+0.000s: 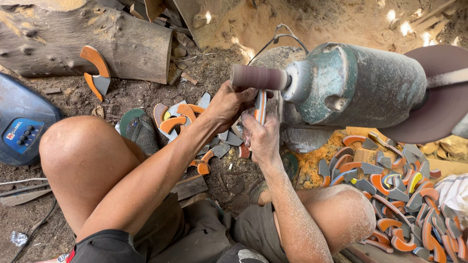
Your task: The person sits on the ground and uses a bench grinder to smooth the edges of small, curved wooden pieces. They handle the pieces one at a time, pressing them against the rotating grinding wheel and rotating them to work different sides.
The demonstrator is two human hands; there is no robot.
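Both hands clamped on curved orange-grey piece at sanding drum.

Nearest: bare knees, dusty forearms. R hand [263, 139] grips lower end of curved piece [261, 104], L hand [231, 104] wrapped round it from other side, hands together, touching. Piece held upright, top edge just under/against maroon sanding drum [259, 77] on green motor [358, 85]. Heap of similar orange-grey pieces [399, 195] to R, smaller scatter [195, 129] on dirt past L hand. Blue device [22, 124] far L. Beyond: log [87, 36] w/ one piece leaning on it, sawdust ground.
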